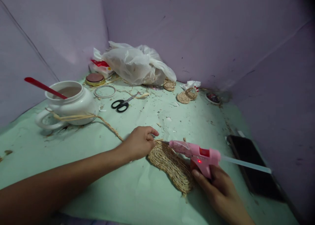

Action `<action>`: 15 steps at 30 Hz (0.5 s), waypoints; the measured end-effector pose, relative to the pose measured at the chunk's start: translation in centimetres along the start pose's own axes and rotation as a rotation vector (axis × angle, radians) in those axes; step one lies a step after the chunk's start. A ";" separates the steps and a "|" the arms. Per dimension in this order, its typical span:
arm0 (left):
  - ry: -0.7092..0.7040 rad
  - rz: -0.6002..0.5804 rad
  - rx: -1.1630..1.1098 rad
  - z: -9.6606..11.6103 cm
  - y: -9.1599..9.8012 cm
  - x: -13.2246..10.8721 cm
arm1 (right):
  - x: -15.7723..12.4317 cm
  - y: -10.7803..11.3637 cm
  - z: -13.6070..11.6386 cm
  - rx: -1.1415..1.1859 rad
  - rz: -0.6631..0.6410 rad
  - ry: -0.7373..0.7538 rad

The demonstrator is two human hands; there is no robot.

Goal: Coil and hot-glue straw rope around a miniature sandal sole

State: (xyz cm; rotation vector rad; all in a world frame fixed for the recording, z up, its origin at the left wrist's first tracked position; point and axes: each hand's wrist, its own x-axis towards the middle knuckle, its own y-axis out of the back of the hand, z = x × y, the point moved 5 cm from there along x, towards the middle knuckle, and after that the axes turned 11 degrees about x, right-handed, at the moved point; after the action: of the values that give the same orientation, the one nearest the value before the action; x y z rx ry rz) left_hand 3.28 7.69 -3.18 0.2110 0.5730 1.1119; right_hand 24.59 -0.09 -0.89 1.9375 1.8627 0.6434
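Glue gun (194,151), pink and only one in number, is held in the closed grip of the right hand (219,189), its nozzle brought to the far end of one coiled sole (169,167), where the left hand (139,141) is placed; whether one braided cord (108,124) is pinched by that left grip cannot be made out. Beyond, one pair of scissors (122,105), one white pot (78,105) and two small woven pieces (184,97) are spread across the tabletop (118,189), room being left between scissors and hands, while one phone (258,182) is set near the right edge.
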 end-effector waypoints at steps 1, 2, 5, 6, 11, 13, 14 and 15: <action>0.003 -0.003 -0.005 0.0 0.0 0.0 | 0.0 0.0 0.0 0.002 0.002 -0.006; 0.005 -0.006 -0.010 0.1 0.0 0.0 | 0.0 -0.1 0.1 0.006 0.003 -0.011; 0.006 -0.016 -0.024 0.2 0.0 -0.1 | 0.0 -0.2 0.0 0.007 0.004 -0.019; 0.006 -0.017 -0.027 0.2 0.0 -0.1 | 0.0 -0.1 0.0 0.006 0.003 -0.022; 0.014 -0.012 -0.028 0.4 0.1 -0.2 | -0.1 1.3 0.5 0.068 0.048 -0.104; 0.016 -0.016 -0.031 0.5 0.2 -0.2 | 0.4 2.1 0.8 0.146 0.087 -0.154; 0.016 -0.018 -0.032 0.5 0.2 -0.2 | 0.9 2.4 1.0 0.205 0.105 -0.179; 0.013 -0.018 -0.034 0.5 0.1 -0.2 | 1.7 2.7 1.2 0.271 0.120 -0.204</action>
State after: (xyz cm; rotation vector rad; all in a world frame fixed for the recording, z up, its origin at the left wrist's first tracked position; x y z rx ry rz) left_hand 3.37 7.60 -2.60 0.1690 0.5667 1.1053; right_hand 27.49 1.49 -0.23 2.2046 1.7914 0.2228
